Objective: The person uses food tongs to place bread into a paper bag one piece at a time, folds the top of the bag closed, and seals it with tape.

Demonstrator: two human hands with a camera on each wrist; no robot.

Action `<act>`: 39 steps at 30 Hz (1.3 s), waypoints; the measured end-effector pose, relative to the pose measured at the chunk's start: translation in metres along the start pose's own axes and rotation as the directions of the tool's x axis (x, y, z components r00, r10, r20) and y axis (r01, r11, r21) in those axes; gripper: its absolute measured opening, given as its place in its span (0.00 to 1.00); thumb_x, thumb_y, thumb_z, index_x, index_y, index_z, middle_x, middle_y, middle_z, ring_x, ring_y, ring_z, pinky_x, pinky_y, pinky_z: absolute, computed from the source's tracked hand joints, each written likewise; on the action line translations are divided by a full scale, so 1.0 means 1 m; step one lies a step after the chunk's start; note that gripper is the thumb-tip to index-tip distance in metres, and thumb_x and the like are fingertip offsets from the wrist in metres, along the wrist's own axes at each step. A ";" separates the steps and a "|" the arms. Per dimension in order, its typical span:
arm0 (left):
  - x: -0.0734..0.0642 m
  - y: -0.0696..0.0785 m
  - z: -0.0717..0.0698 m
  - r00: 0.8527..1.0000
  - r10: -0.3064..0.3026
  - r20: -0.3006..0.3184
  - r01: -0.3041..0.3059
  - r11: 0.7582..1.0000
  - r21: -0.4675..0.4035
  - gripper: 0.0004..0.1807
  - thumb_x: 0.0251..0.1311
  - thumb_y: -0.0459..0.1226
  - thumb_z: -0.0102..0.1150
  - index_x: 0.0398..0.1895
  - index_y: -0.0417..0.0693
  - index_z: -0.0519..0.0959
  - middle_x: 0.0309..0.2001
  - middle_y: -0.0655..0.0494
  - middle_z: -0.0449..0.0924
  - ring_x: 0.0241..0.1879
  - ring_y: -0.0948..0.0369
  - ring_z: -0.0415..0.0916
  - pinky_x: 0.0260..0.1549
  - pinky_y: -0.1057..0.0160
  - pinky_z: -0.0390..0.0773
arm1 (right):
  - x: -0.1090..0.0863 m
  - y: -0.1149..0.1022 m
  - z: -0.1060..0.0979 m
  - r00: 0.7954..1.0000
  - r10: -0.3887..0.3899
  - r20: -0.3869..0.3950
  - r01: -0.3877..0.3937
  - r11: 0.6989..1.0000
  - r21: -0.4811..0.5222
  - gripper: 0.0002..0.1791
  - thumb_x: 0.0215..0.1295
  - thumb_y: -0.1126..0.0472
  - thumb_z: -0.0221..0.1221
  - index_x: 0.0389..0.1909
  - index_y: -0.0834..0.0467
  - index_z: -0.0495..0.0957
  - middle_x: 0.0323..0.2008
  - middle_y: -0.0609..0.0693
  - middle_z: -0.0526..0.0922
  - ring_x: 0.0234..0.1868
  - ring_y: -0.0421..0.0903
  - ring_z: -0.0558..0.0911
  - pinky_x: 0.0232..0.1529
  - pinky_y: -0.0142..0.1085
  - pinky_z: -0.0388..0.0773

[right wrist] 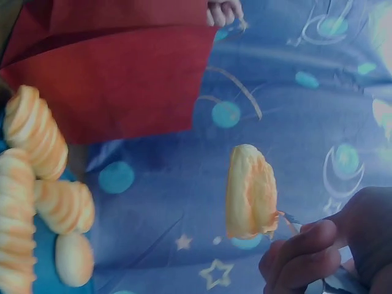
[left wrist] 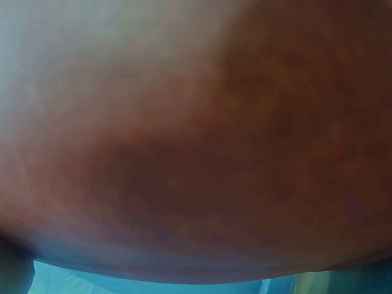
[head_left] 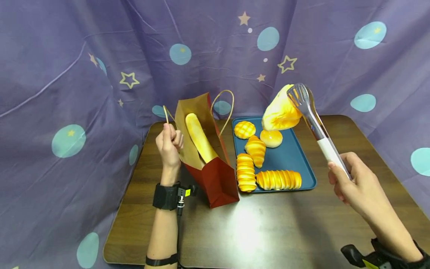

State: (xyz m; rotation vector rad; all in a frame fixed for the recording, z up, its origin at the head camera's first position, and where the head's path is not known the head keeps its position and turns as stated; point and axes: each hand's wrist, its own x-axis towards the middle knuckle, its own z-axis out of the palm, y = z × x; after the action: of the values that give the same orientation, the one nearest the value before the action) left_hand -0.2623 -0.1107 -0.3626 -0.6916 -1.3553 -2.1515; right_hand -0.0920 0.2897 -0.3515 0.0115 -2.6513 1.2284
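Note:
My left hand (head_left: 169,145) grips one twisted handle (head_left: 165,112) of a red paper bag (head_left: 220,183), which tilts on the table with its brown inside showing. A long pale-yellow bread loaf (head_left: 199,136) stands in the bag's mouth. In my right hand (head_left: 359,183) I hold metal tongs with white grips (head_left: 330,151). Their slotted tips pinch a pale, golden-centred piece of bread (head_left: 280,110), raised over the back of the tray. The right wrist view shows this bread (right wrist: 250,193) beyond my curled fingers (right wrist: 300,257). A blurred reddish-brown surface (left wrist: 245,153) fills most of the left wrist view.
Right of the bag, a blue tray (head_left: 289,158) bears a criss-cross bun (head_left: 245,130), a round glossy bun (head_left: 271,138), a croissant (head_left: 256,150) and two ridged rolls (head_left: 279,180). The wooden table (head_left: 268,231) backs onto a purple patterned curtain (head_left: 218,48).

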 end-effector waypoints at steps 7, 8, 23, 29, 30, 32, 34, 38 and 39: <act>0.000 -0.009 0.012 0.999 -0.039 0.015 0.039 0.999 -0.009 0.30 0.80 0.47 0.40 0.17 0.47 0.49 0.11 0.62 0.46 0.10 0.67 0.41 0.08 0.67 0.41 | -0.006 -0.028 -0.001 0.993 -0.072 -0.098 0.074 0.997 0.023 0.05 0.77 0.62 0.54 0.46 0.55 0.67 0.23 0.45 0.76 0.12 0.41 0.72 0.10 0.33 0.65; 0.000 -0.010 0.013 0.999 -0.040 0.017 0.040 0.999 -0.008 0.29 0.80 0.47 0.40 0.17 0.47 0.49 0.11 0.62 0.46 0.10 0.67 0.41 0.08 0.67 0.41 | -0.006 -0.033 0.000 0.991 -0.081 -0.108 0.083 0.996 0.016 0.05 0.76 0.62 0.54 0.46 0.55 0.68 0.24 0.44 0.76 0.12 0.40 0.72 0.10 0.32 0.65; 0.001 -0.020 0.024 0.999 -0.045 0.025 0.045 0.999 0.022 0.27 0.80 0.43 0.34 0.17 0.48 0.50 0.11 0.64 0.49 0.10 0.66 0.43 0.09 0.67 0.42 | 0.016 -0.074 0.044 0.895 -0.422 -0.143 0.391 0.898 -0.200 0.14 0.66 0.68 0.63 0.49 0.63 0.72 0.24 0.48 0.74 0.16 0.35 0.66 0.14 0.27 0.63; -0.002 -0.025 0.030 0.998 -0.051 0.030 0.050 0.998 0.028 0.28 0.81 0.46 0.36 0.18 0.49 0.50 0.11 0.63 0.48 0.10 0.66 0.43 0.09 0.67 0.42 | 0.015 -0.062 0.062 0.819 -0.560 -0.126 0.504 0.806 -0.311 0.14 0.67 0.63 0.62 0.48 0.65 0.73 0.22 0.47 0.76 0.18 0.36 0.67 0.15 0.29 0.63; -0.002 -0.026 0.030 0.998 -0.048 0.030 0.047 0.998 0.030 0.28 0.81 0.46 0.37 0.18 0.48 0.50 0.11 0.63 0.48 0.10 0.66 0.43 0.09 0.67 0.42 | 0.015 -0.060 0.064 0.814 -0.570 -0.115 0.512 0.797 -0.321 0.14 0.68 0.62 0.62 0.48 0.65 0.73 0.22 0.47 0.76 0.18 0.36 0.67 0.15 0.29 0.63; -0.001 -0.027 0.032 0.999 -0.042 0.028 0.041 0.999 0.030 0.28 0.81 0.46 0.37 0.17 0.48 0.50 0.11 0.63 0.47 0.10 0.65 0.43 0.09 0.66 0.42 | 0.013 -0.057 0.068 0.814 -0.574 -0.090 0.517 0.786 -0.338 0.14 0.68 0.62 0.62 0.48 0.65 0.73 0.21 0.45 0.73 0.18 0.35 0.65 0.15 0.29 0.63; -0.001 -0.027 0.033 0.999 -0.040 0.027 0.039 0.999 0.029 0.28 0.81 0.45 0.37 0.17 0.48 0.50 0.11 0.62 0.47 0.10 0.65 0.43 0.09 0.66 0.42 | 0.012 -0.055 0.070 0.821 -0.567 -0.064 0.513 0.783 -0.351 0.14 0.68 0.62 0.62 0.49 0.64 0.72 0.21 0.43 0.70 0.18 0.35 0.64 0.16 0.28 0.62; 0.000 -0.028 0.035 0.999 -0.043 0.030 0.042 0.999 0.020 0.27 0.81 0.44 0.35 0.17 0.49 0.50 0.11 0.62 0.47 0.10 0.66 0.42 0.10 0.66 0.41 | 0.011 -0.052 0.074 0.832 -0.554 -0.034 0.504 0.779 -0.374 0.13 0.68 0.62 0.63 0.46 0.62 0.71 0.21 0.41 0.65 0.17 0.34 0.60 0.15 0.27 0.57; 0.000 -0.028 0.036 0.999 -0.044 0.029 0.043 0.999 0.018 0.27 0.81 0.43 0.35 0.17 0.49 0.50 0.11 0.62 0.47 0.10 0.66 0.42 0.10 0.66 0.41 | 0.010 -0.051 0.074 0.830 -0.557 -0.031 0.506 0.775 -0.380 0.12 0.70 0.60 0.61 0.45 0.61 0.71 0.21 0.40 0.65 0.16 0.33 0.59 0.15 0.26 0.56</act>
State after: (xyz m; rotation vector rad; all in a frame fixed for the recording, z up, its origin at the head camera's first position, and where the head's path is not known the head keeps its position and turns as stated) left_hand -0.2752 -0.0672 -0.3677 -0.6961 -1.4150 -2.1685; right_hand -0.1115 0.2010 -0.3575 0.5601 -2.4431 0.5315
